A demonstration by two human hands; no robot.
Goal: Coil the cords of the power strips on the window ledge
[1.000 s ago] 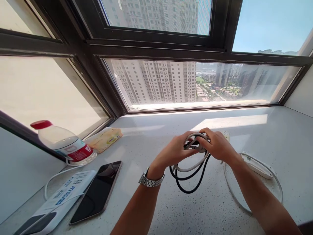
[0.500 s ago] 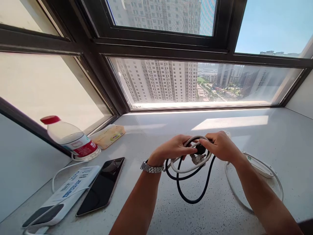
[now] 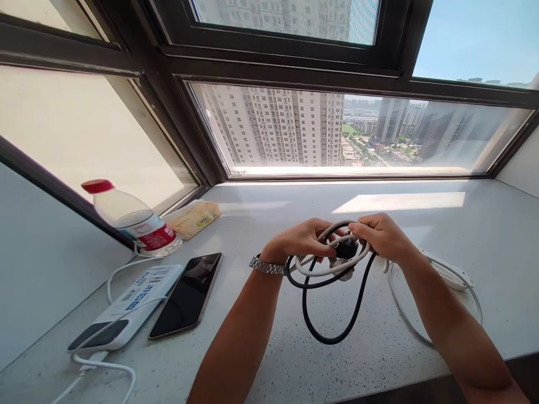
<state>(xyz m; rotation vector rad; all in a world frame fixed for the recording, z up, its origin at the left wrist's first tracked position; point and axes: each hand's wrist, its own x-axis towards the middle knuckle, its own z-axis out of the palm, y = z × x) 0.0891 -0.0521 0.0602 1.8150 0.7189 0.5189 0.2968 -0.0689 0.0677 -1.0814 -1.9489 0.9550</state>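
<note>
White cord (image 3: 309,274) and black cord (image 3: 332,340) are looped together over the sill (image 3: 252,230), gripped by left hand (image 3: 297,242) and right hand (image 3: 385,238), black plug (image 3: 347,248) among loops. Untangling seems in hand; one cord likely needs pinning while the other is pulled through.

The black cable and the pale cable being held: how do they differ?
The black cable drops into one long, low loop; the pale cable lies in tighter coils higher in view. The black cable is dark, the pale cable off-white. Both are bunched together, curving around each other.
</note>
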